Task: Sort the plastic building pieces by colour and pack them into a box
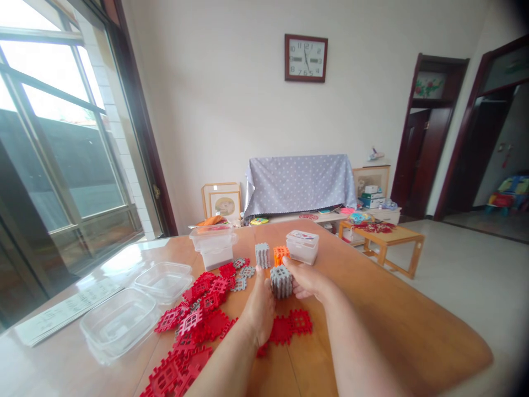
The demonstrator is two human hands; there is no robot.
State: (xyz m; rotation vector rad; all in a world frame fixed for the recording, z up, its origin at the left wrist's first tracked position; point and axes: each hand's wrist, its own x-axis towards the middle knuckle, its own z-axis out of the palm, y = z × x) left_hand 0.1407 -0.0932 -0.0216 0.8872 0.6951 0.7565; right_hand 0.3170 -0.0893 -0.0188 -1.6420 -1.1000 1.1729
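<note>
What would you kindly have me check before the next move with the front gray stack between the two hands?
1. Front gray stack between the hands: ok; left hand at its left, right hand at its right.
2. Firm hold from both sides: cannot tell; pressure does not show.
3. Rear gray stack upright: ok; it stands farther back, to the left.
4. Clear room directly behind: not ok; orange pieces stand close there.
5. Near side free of loose parts: not ok; red pieces lie on the table.
6. Underside of the front stack resting on the table: cannot tell.
</note>
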